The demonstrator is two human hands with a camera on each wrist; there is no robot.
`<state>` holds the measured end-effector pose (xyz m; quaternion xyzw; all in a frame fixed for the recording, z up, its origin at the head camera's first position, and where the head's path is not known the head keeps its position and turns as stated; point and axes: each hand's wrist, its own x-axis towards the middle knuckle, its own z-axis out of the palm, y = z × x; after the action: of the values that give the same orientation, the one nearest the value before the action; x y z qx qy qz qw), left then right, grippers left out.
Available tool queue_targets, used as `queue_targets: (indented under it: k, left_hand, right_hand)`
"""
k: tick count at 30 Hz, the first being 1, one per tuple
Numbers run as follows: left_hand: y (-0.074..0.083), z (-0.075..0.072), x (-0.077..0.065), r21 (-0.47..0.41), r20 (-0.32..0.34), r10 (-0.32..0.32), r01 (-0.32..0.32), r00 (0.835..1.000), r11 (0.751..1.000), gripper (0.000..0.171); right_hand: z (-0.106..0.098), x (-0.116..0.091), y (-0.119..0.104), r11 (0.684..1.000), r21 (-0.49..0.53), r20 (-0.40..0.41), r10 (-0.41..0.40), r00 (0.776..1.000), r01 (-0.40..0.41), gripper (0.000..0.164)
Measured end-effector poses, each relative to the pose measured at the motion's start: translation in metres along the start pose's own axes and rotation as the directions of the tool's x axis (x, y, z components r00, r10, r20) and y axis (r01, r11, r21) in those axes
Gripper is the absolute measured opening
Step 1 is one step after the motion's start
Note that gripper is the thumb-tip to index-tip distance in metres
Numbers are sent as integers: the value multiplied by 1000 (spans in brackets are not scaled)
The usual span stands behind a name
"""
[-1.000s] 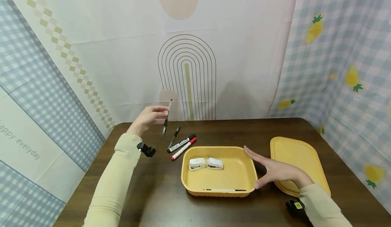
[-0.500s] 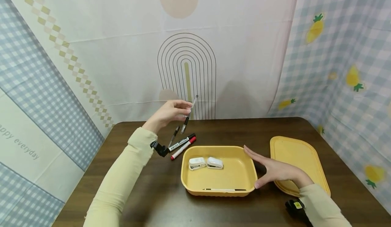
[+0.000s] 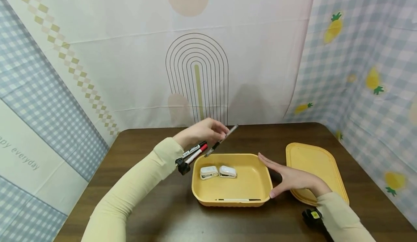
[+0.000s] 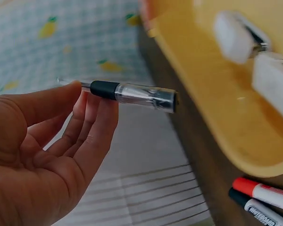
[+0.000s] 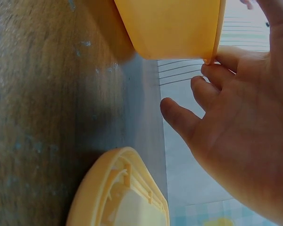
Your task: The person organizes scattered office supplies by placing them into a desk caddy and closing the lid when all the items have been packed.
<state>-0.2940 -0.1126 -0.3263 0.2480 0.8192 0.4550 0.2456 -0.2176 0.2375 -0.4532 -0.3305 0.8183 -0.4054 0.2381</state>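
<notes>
My left hand [image 3: 204, 131] pinches a clear-barrelled pen [image 4: 146, 96] with a black grip between thumb and fingers. The pen slants above the back-left rim of a yellow plastic box [image 3: 242, 184], apart from it. Inside the box sit two small white staplers [image 3: 208, 172], and a thin white-and-black pen [image 3: 238, 200] lies along its front wall. At the box's right end, my right hand [image 3: 294, 179] has thumb and fingers spread, touching the rim. Beside the left wrist are a black-capped marker [image 3: 193, 150] and a red-capped marker [image 3: 195, 155], partly covered.
A yellow lid [image 3: 317, 169] lies on the dark wooden table [image 3: 176, 213], to the right of the box and partly behind the right hand. Patterned cloth hangs [image 3: 260, 53] at the back and both sides.
My left hand has carried the pen rightward, from the table's back left to above the box's rim. The second pen near the markers is now hidden behind it. The right hand stays in place.
</notes>
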Motion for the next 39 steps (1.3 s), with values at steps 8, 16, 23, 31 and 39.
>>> queue_targets:
  k: [8,16,23,31,39]
  left_hand:
    - [-6,39,7,252,186,-32,-16,982,968,23]
    - [-1,74,21,342,333,-86,-35,939,939,22]
    - [-11,99,27,446,383,-114,-76,917,892,21]
    - [-14,112,29,577,396,-140,-127,908,806,29]
    - [-11,121,29,637,415,-134,-183,900,748,28]
  right_hand:
    - [2,4,-4,1000,-6,-13,7,1000,-7,119]
    - [4,1,-5,999,12,-10,30,999,-30,117]
    - [3,-6,-4,999,0,-13,51,999,-51,117]
    - [2,-5,-3,999,-6,-22,35,999,-35,117]
    - [1,-4,-7,1000,-6,-15,24,1000,-24,117]
